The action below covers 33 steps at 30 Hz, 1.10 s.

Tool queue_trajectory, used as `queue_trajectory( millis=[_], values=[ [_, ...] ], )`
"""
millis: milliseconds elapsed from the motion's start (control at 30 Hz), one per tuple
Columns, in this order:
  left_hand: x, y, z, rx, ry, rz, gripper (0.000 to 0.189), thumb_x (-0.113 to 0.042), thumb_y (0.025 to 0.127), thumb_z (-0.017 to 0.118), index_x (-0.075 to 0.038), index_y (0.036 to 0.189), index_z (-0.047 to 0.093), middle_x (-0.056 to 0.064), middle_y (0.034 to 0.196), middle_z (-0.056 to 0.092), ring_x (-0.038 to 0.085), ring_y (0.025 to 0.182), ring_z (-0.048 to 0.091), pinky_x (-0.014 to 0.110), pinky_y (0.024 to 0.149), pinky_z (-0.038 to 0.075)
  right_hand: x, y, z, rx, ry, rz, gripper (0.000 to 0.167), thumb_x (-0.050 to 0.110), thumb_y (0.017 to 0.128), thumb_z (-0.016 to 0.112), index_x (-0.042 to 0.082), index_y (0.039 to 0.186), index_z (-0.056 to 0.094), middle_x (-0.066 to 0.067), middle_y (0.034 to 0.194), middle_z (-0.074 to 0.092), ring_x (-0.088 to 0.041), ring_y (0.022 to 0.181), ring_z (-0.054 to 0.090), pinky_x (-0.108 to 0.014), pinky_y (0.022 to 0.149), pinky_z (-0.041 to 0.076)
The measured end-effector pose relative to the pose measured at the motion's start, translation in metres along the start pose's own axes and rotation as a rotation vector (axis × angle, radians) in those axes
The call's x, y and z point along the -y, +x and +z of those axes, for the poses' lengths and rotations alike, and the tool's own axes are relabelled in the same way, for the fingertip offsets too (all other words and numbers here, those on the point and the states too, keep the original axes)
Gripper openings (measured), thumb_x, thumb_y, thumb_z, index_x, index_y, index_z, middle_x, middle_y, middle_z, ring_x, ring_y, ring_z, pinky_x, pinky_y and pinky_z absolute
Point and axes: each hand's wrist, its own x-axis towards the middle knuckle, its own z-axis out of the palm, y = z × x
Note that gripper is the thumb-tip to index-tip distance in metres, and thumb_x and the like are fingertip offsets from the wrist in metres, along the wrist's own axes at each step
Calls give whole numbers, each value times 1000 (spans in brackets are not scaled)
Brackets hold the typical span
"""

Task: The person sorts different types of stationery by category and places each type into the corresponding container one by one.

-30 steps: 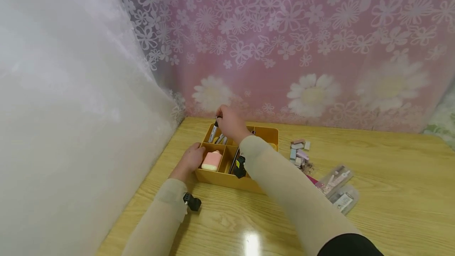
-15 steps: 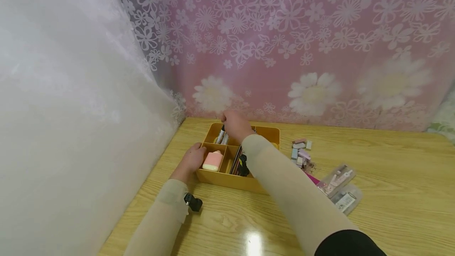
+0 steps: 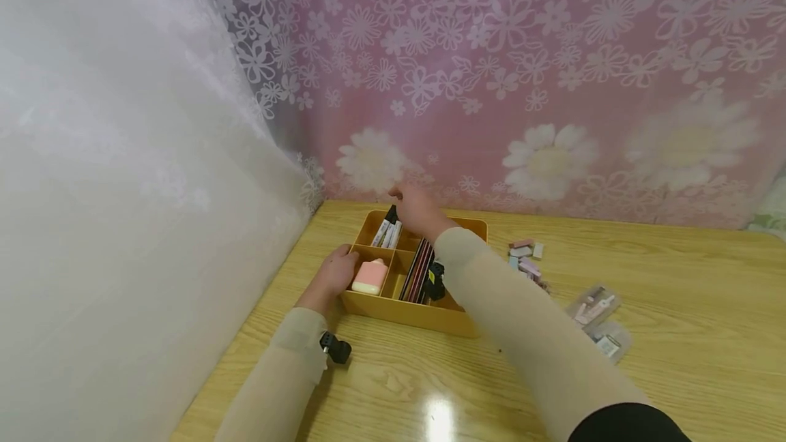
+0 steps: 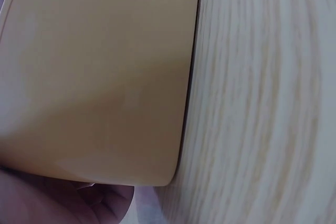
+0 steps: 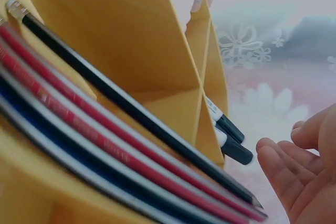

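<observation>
A yellow divided organizer box (image 3: 374, 307) stands on the table; its wall (image 4: 105, 66) fills much of the left wrist view. My left hand (image 3: 335, 273) grips the box's left side, with fingers curled at its edge. Over the back compartments is my right hand (image 3: 420, 211), fingers loosely bent and holding nothing. Just beside its fingertips in the right wrist view are the black caps of white markers (image 5: 235, 148), which lean in the back left compartment. Pencils (image 3: 417, 270) lie in a front compartment, and a pink and cream bottle-shaped item (image 3: 370, 275) sits front left.
Small pastel blocks, perhaps erasers (image 3: 527, 266), lie in a pile to the right of the box. Beyond my right forearm are clear plastic cases (image 3: 594, 307) with small items inside. A floral curtain (image 3: 454, 121) hangs behind, and white sheeting (image 3: 147, 155) borders the left.
My right hand has let go of a marker, which now leans with the others in the back left compartment. The hand has shifted slightly right. My left hand stays on the box.
</observation>
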Motion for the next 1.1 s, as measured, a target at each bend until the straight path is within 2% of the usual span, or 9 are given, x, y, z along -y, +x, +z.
queue_trajectory(
  millis=[33, 100, 200, 333, 500, 633, 800, 967, 1100],
  values=[
    [0, 0, 0, 0, -4, 0, 51, -29, 109, 33, -2, 151, 43, 21, 150, 48, 39, 139, 42, 55, 114, 33, -1, -2, -3, -1, -5, -13, 38, 10, 108, 43, 8, 144, 54, -11, 145, 54, -27, 120, 59, -39, 84, 54],
    [1, 1, 0, 2, -10, -3, 51, -29, 109, 33, -2, 151, 43, 21, 150, 48, 38, 139, 42, 55, 114, 33, -2, -7, -10, -7, -37, -29, 36, 11, 107, 45, 9, 141, 57, -10, 142, 56, -28, 124, 56, -42, 95, 51],
    [2, 1, 0, 7, -17, -6, 51, -29, 110, 33, -2, 151, 43, 20, 150, 47, 38, 139, 42, 55, 115, 32, -5, -16, -24, -9, -80, -38, 34, 13, 106, 47, 11, 136, 62, -9, 138, 59, -28, 116, 60, -43, 91, 53],
    [4, 2, 0, 6, -3, -5, 50, -29, 110, 32, -2, 150, 44, 20, 150, 47, 38, 138, 43, 55, 114, 32, -13, -33, -46, 2, -78, -43, 31, 15, 105, 48, 9, 131, 64, -12, 134, 61, -28, 105, 62, -42, 80, 54],
    [3, 1, -1, 4, 6, 8, 49, -29, 109, 32, -1, 148, 45, 20, 148, 49, 37, 137, 44, 54, 114, 33, -36, -62, -75, 0, -102, -40, 30, 17, 105, 50, 6, 129, 64, -15, 129, 61, -34, 118, 58, -48, 89, 53],
    [3, 2, -3, 22, -7, 18, 50, -28, 110, 31, 0, 149, 44, 20, 149, 48, 37, 139, 42, 53, 115, 31, -64, -92, -93, 7, -97, -10, 33, 20, 106, 50, 5, 132, 62, -17, 131, 59, -38, 118, 57, -54, 91, 52],
    [1, 1, -7, 28, 1, 10, 50, -28, 110, 30, -2, 151, 43, 20, 151, 45, 38, 141, 39, 55, 116, 28, -93, -129, -104, -31, -120, 17, 34, 24, 106, 52, 5, 132, 62, -18, 128, 61, -38, 112, 60, -52, 85, 55],
    [-1, -1, -8, 28, -5, -15, 50, -29, 110, 30, -4, 151, 46, 19, 152, 46, 38, 142, 38, 56, 117, 27, -120, -165, -108, -62, -153, 61, 42, 37, 106, 52, 6, 133, 62, -18, 128, 63, -38, 110, 61, -54, 84, 54],
    [0, -2, -7, 36, 14, -3, 50, -29, 110, 30, -4, 150, 47, 19, 151, 47, 39, 141, 40, 56, 116, 29, -142, -197, -115, -92, -171, 104, 45, 40, 106, 52, 6, 134, 60, -19, 127, 62, -39, 108, 60, -54, 80, 54]
  ],
)
